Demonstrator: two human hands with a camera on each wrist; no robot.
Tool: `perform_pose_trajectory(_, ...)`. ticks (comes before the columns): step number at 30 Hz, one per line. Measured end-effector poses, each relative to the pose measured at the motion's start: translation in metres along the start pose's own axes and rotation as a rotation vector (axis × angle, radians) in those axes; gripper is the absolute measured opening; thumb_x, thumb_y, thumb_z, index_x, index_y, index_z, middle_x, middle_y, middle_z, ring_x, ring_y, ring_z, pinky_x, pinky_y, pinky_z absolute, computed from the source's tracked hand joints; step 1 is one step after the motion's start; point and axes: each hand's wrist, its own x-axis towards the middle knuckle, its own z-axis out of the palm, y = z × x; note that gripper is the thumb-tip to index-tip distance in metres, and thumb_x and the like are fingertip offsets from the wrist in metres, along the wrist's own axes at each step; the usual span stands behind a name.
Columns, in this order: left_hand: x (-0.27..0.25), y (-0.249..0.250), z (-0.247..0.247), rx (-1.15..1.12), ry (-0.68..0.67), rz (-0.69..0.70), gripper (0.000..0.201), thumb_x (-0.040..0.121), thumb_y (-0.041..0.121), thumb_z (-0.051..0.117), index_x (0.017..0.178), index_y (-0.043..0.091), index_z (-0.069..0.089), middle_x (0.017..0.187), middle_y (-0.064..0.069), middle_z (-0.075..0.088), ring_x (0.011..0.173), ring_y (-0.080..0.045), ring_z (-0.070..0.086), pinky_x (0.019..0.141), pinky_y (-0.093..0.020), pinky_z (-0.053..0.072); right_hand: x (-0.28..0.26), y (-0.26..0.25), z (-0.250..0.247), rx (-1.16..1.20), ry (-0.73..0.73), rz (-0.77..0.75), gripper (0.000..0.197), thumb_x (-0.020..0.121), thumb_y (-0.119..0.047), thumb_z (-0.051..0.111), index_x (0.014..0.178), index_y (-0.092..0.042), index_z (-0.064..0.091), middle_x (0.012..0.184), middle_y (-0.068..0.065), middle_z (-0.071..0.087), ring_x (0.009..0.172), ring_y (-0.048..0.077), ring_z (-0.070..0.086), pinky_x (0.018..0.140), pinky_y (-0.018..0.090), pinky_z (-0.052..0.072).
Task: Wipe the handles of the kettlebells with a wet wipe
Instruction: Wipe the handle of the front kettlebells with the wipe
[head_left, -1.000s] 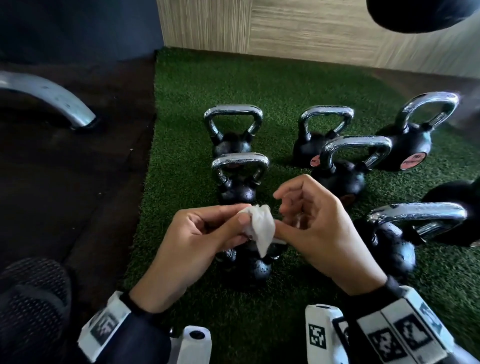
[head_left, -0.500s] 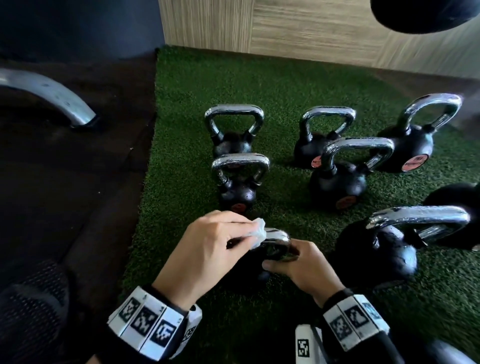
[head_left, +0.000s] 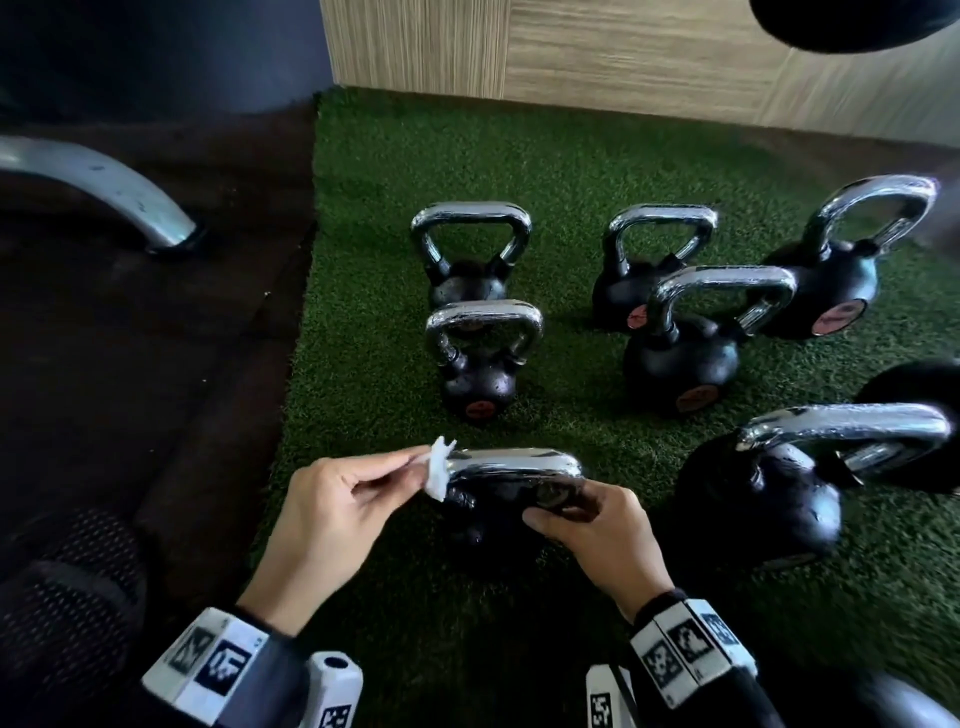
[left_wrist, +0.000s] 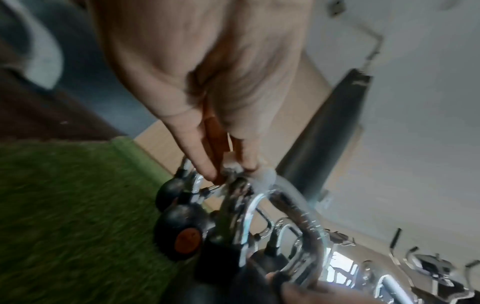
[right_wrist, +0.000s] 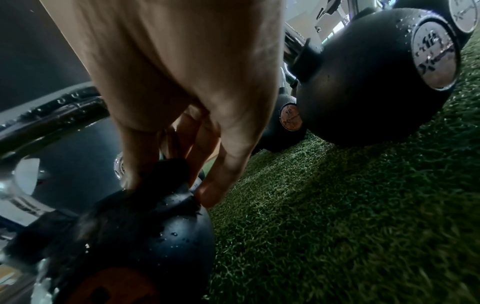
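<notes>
step: wiping the chrome handle (head_left: 514, 464) of the nearest kettlebell (head_left: 483, 506), lower centre of the head view, on the green turf (head_left: 363, 312).
how to do it well: I'd wrap the wet wipe (head_left: 438, 467) round the bar instead of dabbing one edge, then drag it along the top and down both legs; right side still to cover, by my read.
brace: keep the bell pinned so it doesn't rock (it's small and light-looking, likely to tip under side load).
left hand (head_left: 332, 519): thumb and forefinger closed in a pinch on the wipe, pressing it to the handle's left corner; other fingers loosely bent.
left wrist view: fingertips (left_wrist: 207, 172) on the wipe at the chrome, blurred, so exact wrap unclear.
right hand (head_left: 597, 535): fingers curled round the handle's right leg where it meets the bell, gripping.
right wrist view: fingers (right_wrist: 215, 185) clamped on the black base of the handle, droplets on the bell body.
remaining: six other kettlebells (head_left: 680, 358) stand in the middle and right of the head view; I can't tell which are done.
</notes>
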Motion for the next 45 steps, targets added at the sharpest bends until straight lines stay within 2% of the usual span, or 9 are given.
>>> perform_pose_trajectory(5,-0.014,-0.023,0.012,-0.152,0.083,-0.032,0.028,0.087,0.021,0.076,0.115,0.022,0.079,0.113,0.01,0.078,0.107,-0.009,0.074,0.092,-0.017,0.056,-0.002,-0.001,-0.001,-0.001,0.01,0.018,0.022,0.066,-0.037,0.092,0.08,-0.043,0.077,0.076,-0.02,0.076,0.07,-0.007,0.071,0.056,0.004,0.045)
perform_pose_trajectory(11,-0.023,-0.05,0.027,-0.285,0.116,-0.157,0.029,0.084,0.024,0.075,0.107,0.041,0.079,0.111,0.008,0.078,0.109,-0.007,0.073,0.092,-0.014,0.054,0.001,-0.002,0.0,0.008,0.001,0.019,0.024,0.066,-0.037,0.092,0.087,-0.037,0.079,0.08,-0.017,0.078,0.075,-0.002,0.073,0.07,0.019,0.053)
perform_pose_trajectory(17,-0.034,-0.06,0.043,-0.415,0.145,-0.238,0.029,0.072,0.022,0.086,0.097,0.037,0.083,0.102,0.002,0.08,0.099,-0.008,0.075,0.083,-0.013,0.056,-0.002,-0.003,0.0,-0.014,0.014,0.015,0.027,0.066,-0.039,0.092,0.091,-0.037,0.079,0.081,-0.018,0.077,0.077,-0.003,0.073,0.074,0.021,0.056)
perform_pose_trajectory(26,-0.002,-0.054,0.041,-0.08,0.185,-0.134,0.029,0.075,0.044,0.084,0.101,0.031,0.083,0.092,0.02,0.079,0.088,0.001,0.075,0.075,-0.009,0.054,-0.012,-0.008,-0.014,-0.24,-0.017,-0.079,0.019,0.062,-0.021,0.07,0.069,-0.039,0.068,0.058,-0.02,0.065,0.053,-0.004,0.06,0.047,0.011,0.04)
perform_pose_trajectory(32,0.049,-0.042,0.06,0.142,0.09,-0.094,0.022,0.078,0.041,0.086,0.098,0.03,0.083,0.085,0.029,0.076,0.082,0.015,0.069,0.077,-0.003,0.047,-0.017,-0.009,-0.008,-0.36,-0.11,-0.157,0.043,0.07,-0.006,0.066,0.055,-0.045,0.066,0.059,-0.026,0.066,0.063,-0.009,0.064,0.055,0.005,0.04)
perform_pose_trajectory(37,0.061,-0.038,0.059,0.067,-0.097,-0.146,0.022,0.076,0.046,0.082,0.098,0.045,0.078,0.095,0.034,0.073,0.096,0.014,0.069,0.09,-0.006,0.05,-0.006,-0.014,-0.003,-0.32,-0.093,-0.141,0.027,0.078,-0.012,0.077,0.068,-0.036,0.069,0.068,-0.021,0.07,0.066,-0.006,0.063,0.062,0.008,0.042)
perform_pose_trajectory(39,0.057,-0.044,0.058,0.099,-0.1,-0.104,0.021,0.082,0.036,0.084,0.103,0.04,0.08,0.102,0.027,0.075,0.1,0.013,0.068,0.094,-0.01,0.051,0.0,-0.016,0.001,-0.245,-0.03,-0.114,0.017,0.082,-0.024,0.079,0.095,-0.033,0.074,0.09,-0.013,0.073,0.076,-0.001,0.066,0.071,0.017,0.05)
perform_pose_trajectory(42,0.05,-0.045,0.063,0.185,0.015,-0.052,0.025,0.084,0.024,0.085,0.108,0.022,0.082,0.104,0.016,0.078,0.096,0.014,0.068,0.093,-0.011,0.053,0.009,-0.017,0.011,-0.231,-0.215,0.008,0.06,0.087,-0.04,0.074,0.143,-0.032,0.054,0.132,-0.008,0.064,0.109,0.011,0.067,0.095,0.029,0.054)
perform_pose_trajectory(45,0.051,-0.039,0.068,0.17,0.075,-0.048,0.023,0.084,0.023,0.084,0.107,0.021,0.082,0.102,0.024,0.076,0.094,0.017,0.067,0.089,-0.005,0.05,0.012,-0.015,0.016,-0.126,-0.277,0.038,0.066,0.086,-0.04,0.076,0.147,-0.032,0.05,0.134,0.001,0.066,0.116,0.016,0.066,0.105,0.04,0.05)
